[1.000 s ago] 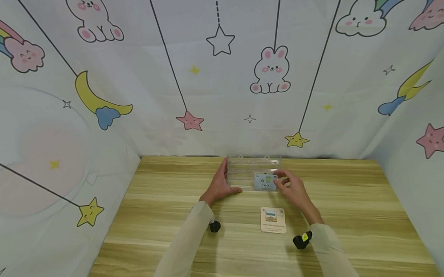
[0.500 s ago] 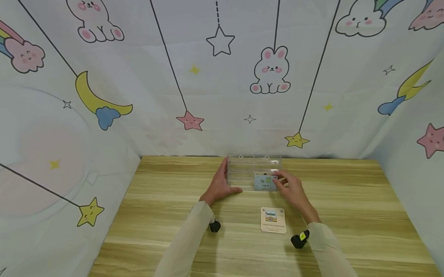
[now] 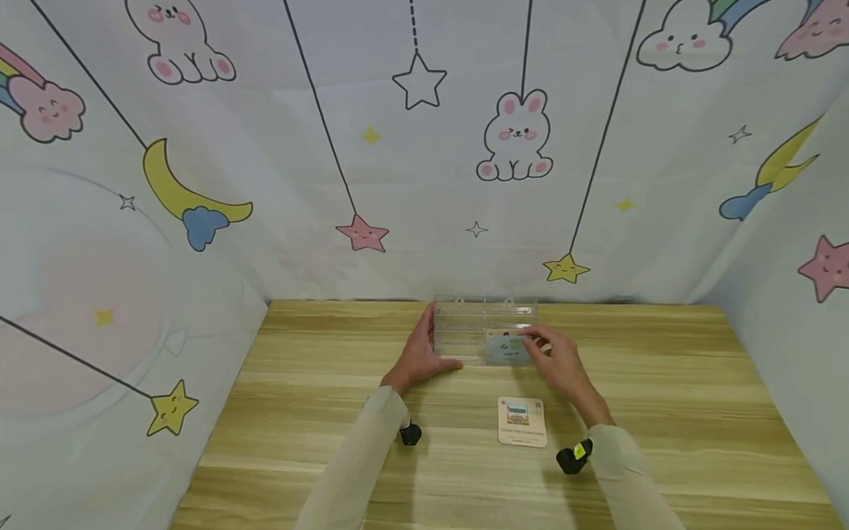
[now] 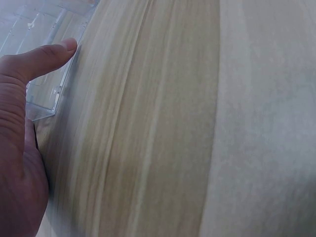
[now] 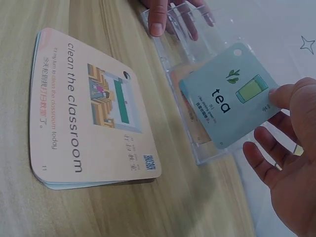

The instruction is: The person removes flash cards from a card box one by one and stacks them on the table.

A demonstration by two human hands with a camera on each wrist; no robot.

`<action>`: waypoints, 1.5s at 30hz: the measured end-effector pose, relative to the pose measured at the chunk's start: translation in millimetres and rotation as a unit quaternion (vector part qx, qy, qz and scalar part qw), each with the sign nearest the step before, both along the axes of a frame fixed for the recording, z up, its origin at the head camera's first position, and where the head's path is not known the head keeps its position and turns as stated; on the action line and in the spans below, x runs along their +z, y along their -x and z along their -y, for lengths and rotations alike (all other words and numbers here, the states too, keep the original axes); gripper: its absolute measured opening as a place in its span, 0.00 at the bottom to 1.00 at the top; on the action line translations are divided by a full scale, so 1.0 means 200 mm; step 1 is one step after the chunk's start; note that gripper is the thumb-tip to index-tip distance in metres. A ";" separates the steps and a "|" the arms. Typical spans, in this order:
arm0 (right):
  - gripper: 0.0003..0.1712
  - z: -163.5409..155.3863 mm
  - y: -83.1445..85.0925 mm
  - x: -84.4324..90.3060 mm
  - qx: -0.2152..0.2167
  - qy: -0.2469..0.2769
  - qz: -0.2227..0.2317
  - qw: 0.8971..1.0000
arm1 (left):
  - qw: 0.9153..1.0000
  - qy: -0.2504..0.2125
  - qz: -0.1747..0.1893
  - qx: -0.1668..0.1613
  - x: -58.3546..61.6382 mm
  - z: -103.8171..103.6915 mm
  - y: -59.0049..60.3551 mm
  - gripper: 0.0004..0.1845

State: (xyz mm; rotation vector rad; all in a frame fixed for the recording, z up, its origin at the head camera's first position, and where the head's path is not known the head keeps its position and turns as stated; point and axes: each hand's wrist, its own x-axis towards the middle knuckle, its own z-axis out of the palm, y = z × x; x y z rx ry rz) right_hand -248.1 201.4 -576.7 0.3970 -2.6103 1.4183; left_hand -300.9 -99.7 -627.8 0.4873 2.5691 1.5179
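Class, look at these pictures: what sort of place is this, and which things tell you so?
Probably a small staged play or learning corner: a wooden table walled by a cartoon bunny-and-star backdrop, with English word cards and a clear card box.

The light is bright, soft and even, coming from above. Shadows are weak: only small dark patches under the wrists on the table [image 3: 307,417]. The head view bends at the edges. The left wrist view is blurred and washed-out; the right wrist view is sharp.
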 end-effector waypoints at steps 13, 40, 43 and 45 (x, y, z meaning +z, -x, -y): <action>0.14 -0.02 -0.04 0.12 -0.012 -0.004 0.001 1.000 | 1.000 0.005 -0.004 0.004 0.00 0.00 -0.01 0.74; 0.13 -0.08 -0.27 0.09 0.017 -0.009 0.054 0.998 | 1.000 -0.002 -0.005 0.006 0.00 -0.01 -0.01 0.74; 0.13 -0.08 -0.30 0.06 0.013 -0.012 0.061 0.998 | 1.000 -0.008 -0.003 0.006 0.01 -0.01 -0.01 0.74; 0.12 -0.09 -0.32 0.04 0.010 -0.010 0.067 0.998 | 1.000 -0.009 0.001 0.006 0.01 -0.01 -0.01 0.74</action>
